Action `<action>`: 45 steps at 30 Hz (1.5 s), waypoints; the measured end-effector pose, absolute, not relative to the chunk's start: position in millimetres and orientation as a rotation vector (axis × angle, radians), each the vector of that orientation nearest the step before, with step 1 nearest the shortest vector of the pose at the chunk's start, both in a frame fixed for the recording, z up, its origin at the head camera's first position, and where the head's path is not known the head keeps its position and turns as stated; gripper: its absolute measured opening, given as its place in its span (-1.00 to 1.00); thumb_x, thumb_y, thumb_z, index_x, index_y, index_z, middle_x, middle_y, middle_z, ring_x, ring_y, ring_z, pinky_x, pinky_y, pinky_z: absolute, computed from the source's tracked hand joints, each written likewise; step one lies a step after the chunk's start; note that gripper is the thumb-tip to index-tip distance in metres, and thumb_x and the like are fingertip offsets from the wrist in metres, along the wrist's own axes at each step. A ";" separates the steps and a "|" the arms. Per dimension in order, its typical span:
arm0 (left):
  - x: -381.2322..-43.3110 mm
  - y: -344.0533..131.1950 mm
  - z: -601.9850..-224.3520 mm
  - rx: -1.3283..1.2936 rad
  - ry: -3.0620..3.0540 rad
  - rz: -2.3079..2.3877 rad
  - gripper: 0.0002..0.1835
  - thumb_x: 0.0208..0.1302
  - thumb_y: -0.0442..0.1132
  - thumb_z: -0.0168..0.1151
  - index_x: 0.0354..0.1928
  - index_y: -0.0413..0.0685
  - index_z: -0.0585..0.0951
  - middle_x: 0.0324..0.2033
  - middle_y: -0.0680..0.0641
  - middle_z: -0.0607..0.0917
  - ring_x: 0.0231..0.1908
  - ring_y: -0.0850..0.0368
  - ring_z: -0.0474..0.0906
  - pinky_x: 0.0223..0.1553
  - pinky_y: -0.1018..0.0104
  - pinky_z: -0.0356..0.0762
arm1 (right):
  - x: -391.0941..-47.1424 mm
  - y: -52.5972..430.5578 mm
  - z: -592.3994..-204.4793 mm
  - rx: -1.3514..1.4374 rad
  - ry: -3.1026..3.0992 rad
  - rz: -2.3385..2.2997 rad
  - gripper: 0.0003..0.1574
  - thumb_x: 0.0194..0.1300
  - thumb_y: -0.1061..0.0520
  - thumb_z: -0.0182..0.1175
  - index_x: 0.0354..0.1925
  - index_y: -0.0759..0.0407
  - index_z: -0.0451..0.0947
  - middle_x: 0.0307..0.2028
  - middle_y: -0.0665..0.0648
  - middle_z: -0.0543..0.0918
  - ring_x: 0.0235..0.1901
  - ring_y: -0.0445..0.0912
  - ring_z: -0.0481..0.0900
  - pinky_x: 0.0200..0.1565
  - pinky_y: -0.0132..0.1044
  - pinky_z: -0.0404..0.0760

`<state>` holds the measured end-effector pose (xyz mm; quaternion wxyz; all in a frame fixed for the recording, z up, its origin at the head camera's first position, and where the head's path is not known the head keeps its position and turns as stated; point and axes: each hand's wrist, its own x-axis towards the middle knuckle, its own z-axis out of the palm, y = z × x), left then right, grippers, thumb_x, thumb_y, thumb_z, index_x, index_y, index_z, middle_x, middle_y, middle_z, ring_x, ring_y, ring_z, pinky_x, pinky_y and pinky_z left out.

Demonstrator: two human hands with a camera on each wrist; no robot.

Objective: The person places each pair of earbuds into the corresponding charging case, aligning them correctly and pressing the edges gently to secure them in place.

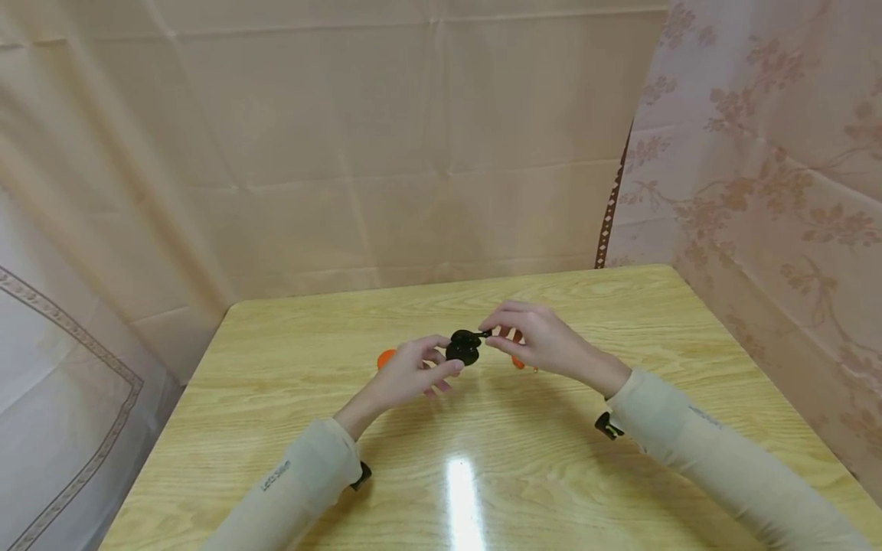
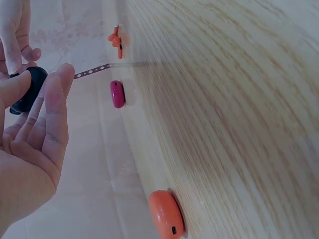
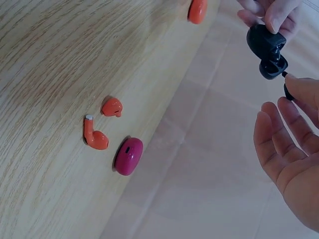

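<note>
Above the table, my left hand (image 1: 412, 373) holds a black earbud charging case (image 1: 462, 352) between thumb and fingers. Its lid (image 3: 273, 67) stands raised, as the right wrist view shows. Close by on the right, my right hand (image 1: 544, 339) pinches a small black earbud (image 3: 288, 92) by thumb and fingertips, right beside the case. Fingers cover part of that earbud. Whether a second earbud sits inside the case, I cannot tell.
On the wooden table (image 1: 551, 474) lie an orange case (image 2: 166, 214) at the left and a magenta case (image 3: 128, 156) farther right. Near the magenta one are two orange earbuds, one with its stem (image 3: 94, 137) showing and another (image 3: 112, 106) beside it. Curtains (image 1: 413, 153) hang behind the table.
</note>
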<state>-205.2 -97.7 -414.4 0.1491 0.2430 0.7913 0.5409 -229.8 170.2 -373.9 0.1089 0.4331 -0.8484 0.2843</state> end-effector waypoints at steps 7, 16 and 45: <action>-205.8 -97.2 -414.5 0.718 2.283 1.555 -0.57 0.45 -0.08 0.28 0.23 -0.13 0.53 -0.18 -0.33 0.74 -0.31 -0.29 0.75 -0.32 -0.29 0.65 | -228.0 167.6 -372.8 1.291 -2.489 0.832 -0.74 0.33 0.20 0.39 -0.02 0.18 0.70 -0.11 0.00 0.70 -0.32 -0.27 0.64 -0.33 -0.45 0.64; -206.5 -97.0 -416.1 0.732 2.276 1.567 -0.61 0.44 -0.10 0.30 0.19 -0.13 0.56 -0.21 -0.34 0.74 -0.32 -0.30 0.74 -0.33 -0.29 0.64 | -226.0 163.4 -374.9 1.370 -2.415 0.829 -0.72 0.27 0.27 0.42 -0.03 0.17 0.70 -0.14 0.03 0.71 -0.32 -0.25 0.64 -0.34 -0.43 0.64; -204.0 -94.9 -412.4 0.747 2.275 1.529 -0.60 0.42 -0.10 0.32 0.17 -0.16 0.59 -0.21 -0.34 0.74 -0.31 -0.29 0.74 -0.32 -0.24 0.66 | -223.9 159.8 -382.7 1.443 -2.417 0.814 -0.69 0.21 0.34 0.44 -0.06 0.18 0.70 -0.14 0.04 0.69 -0.29 -0.19 0.67 -0.30 -0.44 0.66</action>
